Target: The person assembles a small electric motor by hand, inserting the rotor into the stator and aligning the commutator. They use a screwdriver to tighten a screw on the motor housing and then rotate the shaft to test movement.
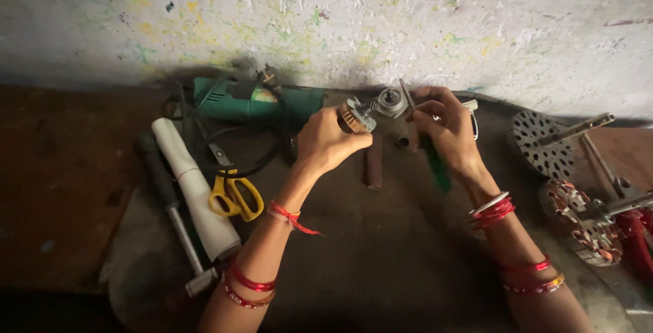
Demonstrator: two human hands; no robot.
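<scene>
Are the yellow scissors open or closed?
Closed, I think. The yellow scissors lie flat on the dark mat with both handle loops close together; the blades are partly hidden under the black cable.

Single head-worn view, close, steeply down toward a wall-backed work surface [381, 265].

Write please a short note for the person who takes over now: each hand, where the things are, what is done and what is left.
Left hand: grips a small motor rotor, raised above the dark mat.
Right hand: holds a green screwdriver, tip at the metal end cap on the rotor.
Nearby: green grinder, yellow scissors and white tube on the left; two fan rotors on the right.
Done: cannot tell from this view.
Left: the end cap is on the rotor, under the screwdriver.
</scene>
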